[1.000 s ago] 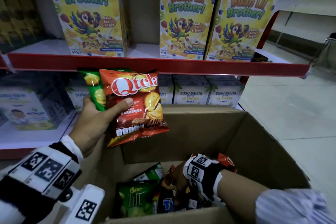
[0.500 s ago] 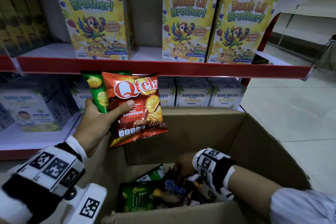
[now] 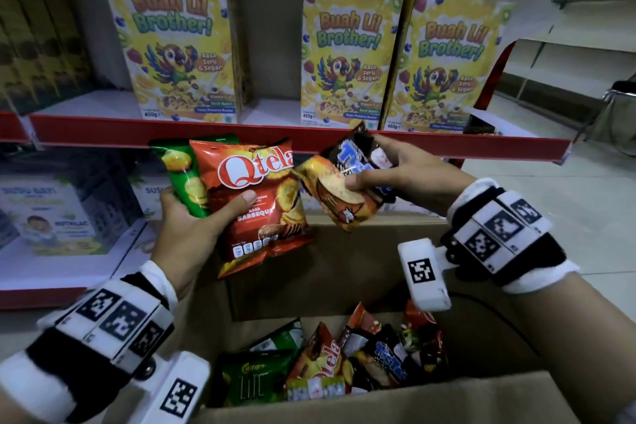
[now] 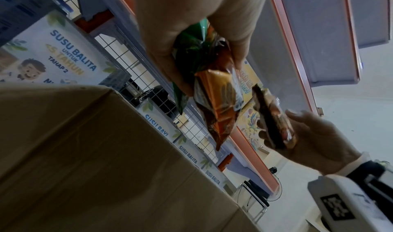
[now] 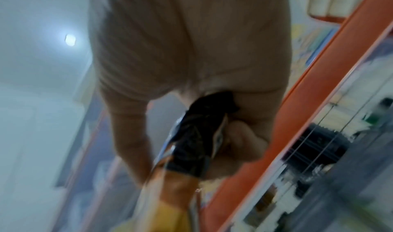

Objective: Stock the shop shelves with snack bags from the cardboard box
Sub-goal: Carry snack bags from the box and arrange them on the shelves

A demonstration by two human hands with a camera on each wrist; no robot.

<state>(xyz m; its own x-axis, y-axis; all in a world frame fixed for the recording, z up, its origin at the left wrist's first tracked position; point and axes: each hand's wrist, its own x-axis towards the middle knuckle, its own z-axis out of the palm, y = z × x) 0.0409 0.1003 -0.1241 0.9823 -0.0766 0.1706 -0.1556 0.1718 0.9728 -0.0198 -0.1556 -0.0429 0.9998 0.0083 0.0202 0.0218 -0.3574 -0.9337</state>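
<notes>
My left hand (image 3: 192,217) grips a red Qtela barbecue bag (image 3: 256,203) and a green bag (image 3: 182,175) behind it, held up before the red shelf edge (image 3: 103,132). My right hand (image 3: 395,175) holds two bags together just to the right: an orange one (image 3: 339,196) and a dark one (image 3: 358,155). The left wrist view shows the orange-edged bag (image 4: 219,101) under my left hand (image 4: 191,33) and the dark bag (image 4: 272,117) in the right hand (image 4: 314,134). The open cardboard box (image 3: 344,268) below holds several more snack bags (image 3: 327,361).
Yellow cereal boxes (image 3: 179,41) stand on the upper shelf with a gap (image 3: 272,107) between them. Milk boxes (image 3: 55,210) fill the lower shelf at left. Pale floor tiles (image 3: 568,217) lie to the right of the box.
My right hand has come up out of the box with the orange and dark bags, level with the left hand. The left hand kept its two bags at about the same spot.
</notes>
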